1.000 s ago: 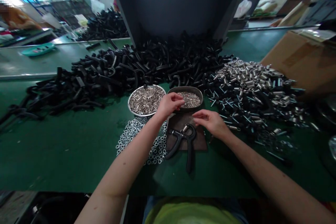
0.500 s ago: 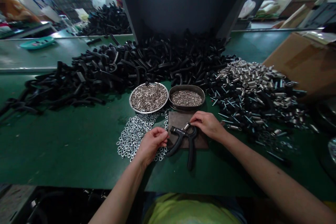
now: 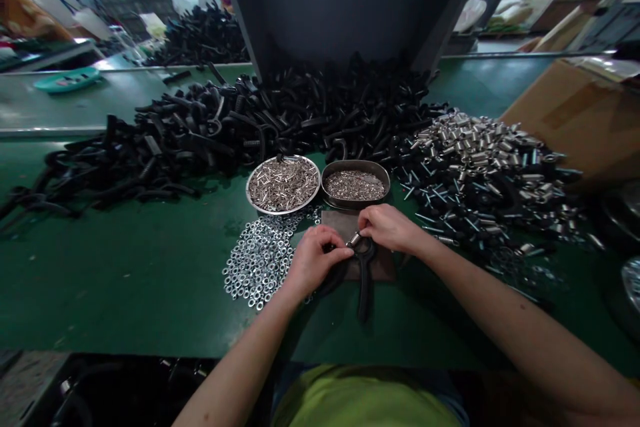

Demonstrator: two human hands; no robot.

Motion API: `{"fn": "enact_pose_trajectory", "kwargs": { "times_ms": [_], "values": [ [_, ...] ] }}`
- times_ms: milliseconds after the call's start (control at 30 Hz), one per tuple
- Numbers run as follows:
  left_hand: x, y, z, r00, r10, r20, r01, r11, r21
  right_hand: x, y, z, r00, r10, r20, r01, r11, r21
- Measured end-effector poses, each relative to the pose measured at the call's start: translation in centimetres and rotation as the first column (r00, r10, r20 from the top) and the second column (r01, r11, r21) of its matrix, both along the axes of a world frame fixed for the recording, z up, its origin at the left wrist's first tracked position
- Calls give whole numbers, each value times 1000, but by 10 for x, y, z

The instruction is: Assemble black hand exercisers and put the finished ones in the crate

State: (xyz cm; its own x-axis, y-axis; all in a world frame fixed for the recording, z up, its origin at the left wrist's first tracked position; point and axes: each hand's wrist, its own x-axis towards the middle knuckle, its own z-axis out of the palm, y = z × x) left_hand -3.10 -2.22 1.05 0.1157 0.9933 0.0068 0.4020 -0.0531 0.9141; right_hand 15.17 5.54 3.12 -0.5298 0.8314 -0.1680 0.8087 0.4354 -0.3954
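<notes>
A black hand grip strengthener (image 3: pixel 365 280) lies on a flat metal plate (image 3: pixel 385 267) in front of me, its handles pointing towards me. A metal spring (image 3: pixel 355 239) slants across its top. My right hand (image 3: pixel 387 227) is closed in a pinch at the spring's upper end. My left hand (image 3: pixel 320 259) covers the strengthener's left handle, thumb and fingers pinched at the spring's lower end; whatever small part is between those fingertips is hidden. Loose metal nuts (image 3: pixel 257 263) are spread on the table left of my left hand.
Behind the plate stand a round dish (image 3: pixel 247 195) of small metal pins and an oval tin (image 3: pixel 325 193) of tiny metal parts. Black handles (image 3: pixel 200 133) are heaped across the back. Springs (image 3: pixel 475 140) and black-headed screws (image 3: pixel 435 187) pile up at right, beside a cardboard box (image 3: pixel 580 120).
My left hand has moved right, from beside the strengthener onto it, at the spring's lower end. The right hand stays at the spring's upper end, shifted slightly.
</notes>
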Motion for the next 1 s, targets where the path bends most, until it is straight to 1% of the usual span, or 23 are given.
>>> {"fn": "enact_pose_trajectory", "kwargs": {
  "times_ms": [33,67,133,200,300,367,400,467,533,600,633,700,733,800,833,867,900,933,967,1000],
  "values": [
    [4,2,0,997,-24,-77,28,999,46,-2,2,1,1000,-3,14,3,1000,-15],
    [8,5,-1,989,-46,-138,55,996,64,-3,3,2,1000,-3,23,4,1000,-29],
    [14,8,-4,975,-87,-204,101,993,61,-5,2,2,1000,-1,25,2,999,-43],
    [18,10,-8,970,-113,-214,127,991,51,-2,-4,1,1000,-2,10,3,999,-34],
    [20,11,-13,976,-121,-179,130,991,41,20,-23,-4,996,-30,-80,34,998,58],
    [20,11,-14,978,-131,-165,139,989,41,46,-42,-8,989,-92,-115,109,983,146],
    [20,11,-13,976,-137,-167,146,988,43,61,-53,-11,986,-141,-92,156,970,186],
    [20,12,-12,970,-158,-185,169,985,44,93,-77,-19,967,-255,2,246,934,259],
    [21,14,-11,961,-180,-207,191,981,33,120,-100,-31,923,-367,115,316,895,315],
    [22,17,-11,959,-194,-208,198,980,0,138,-119,-44,880,-444,171,371,865,338],
    [21,19,-12,961,-195,-198,194,981,-25,142,-126,-50,865,-470,173,396,853,339],
    [21,22,-14,966,-195,-169,182,980,-84,143,-131,-53,837,-528,140,469,826,312],
    [20,24,-15,968,-198,-155,183,977,-109,139,-130,-50,823,-557,112,512,813,278],
    [20,27,-17,968,-213,-135,193,970,-144,126,-126,-32,817,-577,13,569,809,146],
    [20,28,-18,968,-218,-128,197,968,-155,117,-124,-19,822,-565,-72,569,819,71],
    [20,28,-18,968,-219,-122,198,967,-161,108,-121,-6,828,-532,-180,541,841,1],
    [20,28,-19,970,-214,-118,194,967,-164,98,-120,7,813,-496,-305,513,858,-30],
    [20,29,-19,971,-208,-118,188,969,-163,89,-119,16,780,-462,-421,497,867,-30],
    [20,28,-19,972,-202,-121,182,970,-159,80,-117,22,740,-432,-515,500,866,-9],
    [20,28,-19,972,-195,-127,176,973,-150,72,-115,25,714,-399,-575,505,863,27]
  ]
}}
